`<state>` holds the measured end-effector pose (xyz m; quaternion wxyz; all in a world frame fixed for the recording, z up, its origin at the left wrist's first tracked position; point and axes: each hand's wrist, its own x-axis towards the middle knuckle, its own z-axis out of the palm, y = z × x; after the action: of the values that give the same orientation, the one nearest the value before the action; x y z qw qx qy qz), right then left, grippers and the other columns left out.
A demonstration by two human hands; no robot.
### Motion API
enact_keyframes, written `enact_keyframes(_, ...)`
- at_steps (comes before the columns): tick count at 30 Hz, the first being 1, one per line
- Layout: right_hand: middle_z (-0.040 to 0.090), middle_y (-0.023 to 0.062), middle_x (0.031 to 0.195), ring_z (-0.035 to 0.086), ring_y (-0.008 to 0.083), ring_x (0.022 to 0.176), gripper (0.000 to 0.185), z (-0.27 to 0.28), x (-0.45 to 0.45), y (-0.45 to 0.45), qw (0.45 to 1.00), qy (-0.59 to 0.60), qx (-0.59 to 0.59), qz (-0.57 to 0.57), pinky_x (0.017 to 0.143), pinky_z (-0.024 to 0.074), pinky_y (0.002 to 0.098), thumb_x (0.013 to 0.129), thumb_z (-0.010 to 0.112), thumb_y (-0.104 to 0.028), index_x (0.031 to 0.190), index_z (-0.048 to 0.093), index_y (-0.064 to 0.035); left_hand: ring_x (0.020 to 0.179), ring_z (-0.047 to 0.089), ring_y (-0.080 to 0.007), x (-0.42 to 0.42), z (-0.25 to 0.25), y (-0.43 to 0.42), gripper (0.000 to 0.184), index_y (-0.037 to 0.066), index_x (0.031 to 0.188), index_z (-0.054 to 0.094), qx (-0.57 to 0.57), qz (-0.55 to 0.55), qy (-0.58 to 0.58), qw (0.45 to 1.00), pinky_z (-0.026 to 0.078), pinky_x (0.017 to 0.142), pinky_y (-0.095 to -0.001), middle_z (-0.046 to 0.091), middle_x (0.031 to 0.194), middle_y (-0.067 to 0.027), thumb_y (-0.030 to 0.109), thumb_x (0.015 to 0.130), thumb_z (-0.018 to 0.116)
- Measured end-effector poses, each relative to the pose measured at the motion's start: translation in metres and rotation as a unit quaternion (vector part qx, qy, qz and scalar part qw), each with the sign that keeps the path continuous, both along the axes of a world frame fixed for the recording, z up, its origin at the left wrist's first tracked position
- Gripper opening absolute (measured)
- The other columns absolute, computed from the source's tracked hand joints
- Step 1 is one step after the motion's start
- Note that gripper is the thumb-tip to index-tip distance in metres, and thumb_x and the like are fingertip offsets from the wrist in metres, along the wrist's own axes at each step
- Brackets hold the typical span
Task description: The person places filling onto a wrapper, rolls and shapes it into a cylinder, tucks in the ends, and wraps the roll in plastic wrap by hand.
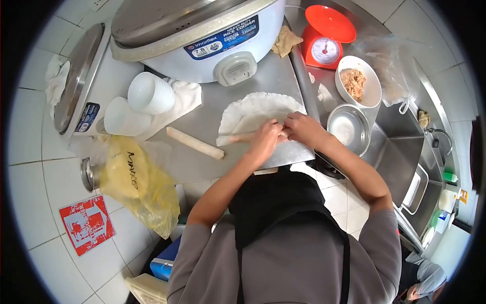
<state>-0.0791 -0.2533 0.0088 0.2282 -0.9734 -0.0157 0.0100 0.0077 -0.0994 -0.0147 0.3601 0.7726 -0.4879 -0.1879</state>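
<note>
Gripping side by side, the left hand [267,138] and right hand [302,126] have their fingers curled closed on the near edge of the white wrapper [255,106]; its flat portion extends beyond the fingertips. A pale strip [239,138] lies on it, immediately left of the left fingers. Farther left, a roll [195,143] rests on the steel table [198,168]. Right of the right fingers: a metal bowl [363,125].

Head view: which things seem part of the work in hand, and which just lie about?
Likely in use:
pale sheet, under the left hand and right hand
loose roll
filling in the white bowl

Likely just lying about:
rice cooker
stacked white cups
tan cloth
</note>
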Motion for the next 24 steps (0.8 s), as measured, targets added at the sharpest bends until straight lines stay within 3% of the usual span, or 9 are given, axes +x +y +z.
enact_keyframes(6,0.059,0.0109,0.090,0.059,0.0282,0.091,0.014,0.010,-0.007,0.001,0.994,0.032,-0.102,0.018,0.077,0.0518,0.0372,0.068,0.070,-0.012,0.078,0.065,-0.0028,0.086,0.058,-0.0327,0.000,0.002,0.004,0.022,0.001,0.094,0.065,-0.010,-0.011,-0.043,0.999,0.046,0.074,-0.0426,0.059,0.090,-0.0134,0.007,0.073,0.069)
enact_keyframes(8,0.059,0.0115,0.090,0.060,0.0289,0.090,0.014,0.009,-0.010,-0.001,0.997,0.039,-0.070,0.007,0.077,0.0517,0.0379,0.070,0.069,-0.012,0.079,0.065,-0.0030,0.094,0.056,-0.0320,-0.003,0.007,0.005,0.016,-0.001,0.089,0.063,0.037,-0.017,-0.030,0.999,0.046,0.082,-0.0412,0.057,0.096,-0.0139,0.008,0.076,0.067)
enact_keyframes(11,0.058,0.0117,0.090,0.060,0.0298,0.089,0.016,0.016,-0.011,-0.004,0.998,0.052,-0.034,-0.013,0.075,0.0510,0.0398,0.068,0.071,-0.012,0.080,0.063,-0.0041,0.089,0.058,-0.0337,-0.001,0.002,0.006,0.025,0.000,0.098,0.063,0.002,-0.016,-0.045,0.999,0.046,0.077,-0.0427,0.059,0.093,-0.0137,0.005,0.074,0.068)
enact_keyframes(16,0.057,0.0107,0.089,0.059,0.0301,0.089,0.021,0.013,-0.012,-0.006,0.995,0.082,0.008,-0.051,0.075,0.0497,0.0410,0.067,0.073,-0.012,0.082,0.061,-0.0040,0.088,0.056,-0.0331,-0.007,0.004,0.013,0.025,0.000,0.095,0.062,-0.059,0.033,-0.065,0.996,0.045,0.076,-0.0418,0.058,0.093,-0.0131,0.005,0.072,0.070)
enact_keyframes(17,0.057,0.0101,0.090,0.059,0.0296,0.089,0.021,0.014,-0.010,-0.004,0.998,0.044,0.026,-0.038,0.076,0.0498,0.0405,0.066,0.073,-0.012,0.082,0.061,-0.0042,0.088,0.056,-0.0327,-0.007,0.004,0.016,0.026,0.000,0.094,0.062,-0.067,0.055,-0.079,0.993,0.045,0.076,-0.0413,0.058,0.094,-0.0130,0.006,0.071,0.071)
enact_keyframes(19,0.057,0.0095,0.090,0.059,0.0291,0.090,0.021,0.012,-0.006,0.002,0.999,0.005,0.047,-0.028,0.076,0.0498,0.0399,0.066,0.073,-0.012,0.082,0.062,-0.0043,0.088,0.055,-0.0324,-0.005,0.008,0.022,0.026,0.000,0.093,0.061,-0.037,0.058,-0.073,0.995,0.045,0.076,-0.0409,0.058,0.093,-0.0129,0.006,0.070,0.072)
enact_keyframes(24,0.057,0.0088,0.091,0.058,0.0281,0.091,0.022,0.007,0.002,0.009,0.998,0.047,0.032,-0.006,0.077,0.0504,0.0383,0.065,0.075,-0.011,0.082,0.062,-0.0040,0.089,0.055,-0.0325,0.001,0.004,0.026,0.027,-0.001,0.091,0.061,-0.008,0.050,-0.063,0.997,0.044,0.077,-0.0412,0.058,0.093,-0.0131,0.007,0.069,0.073)
